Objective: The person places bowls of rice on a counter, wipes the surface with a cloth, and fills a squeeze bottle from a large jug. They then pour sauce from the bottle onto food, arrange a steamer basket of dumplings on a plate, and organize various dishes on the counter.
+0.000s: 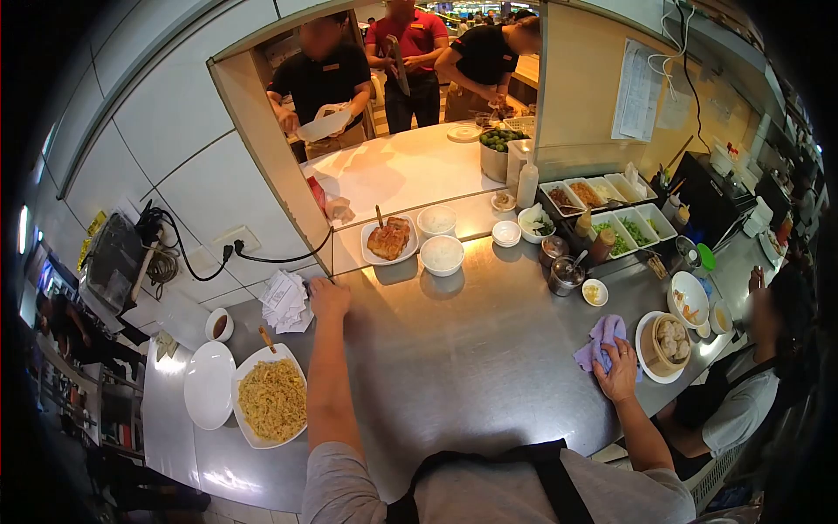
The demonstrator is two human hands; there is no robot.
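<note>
On the steel counter [419,367], my left hand [330,299] rests beside a stack of paper slips [286,301]; its fingers point toward the pass window, and whether they are spread is too small to tell. At the right, my right hand [617,371] lies over a purple cloth [601,346], fingers bent onto it. A bamboo steamer of dumplings [670,341] on a white plate is just right of that hand. Fried rice [272,400] fills a square white dish at the left, next to an empty oval plate [209,385].
Meat on a square plate [389,240] and two white bowls [442,255] stand by the window. Sauce jars [566,275] and ingredient trays [633,229] line the back right. Three people stand beyond the window; another person [742,384] is at the right.
</note>
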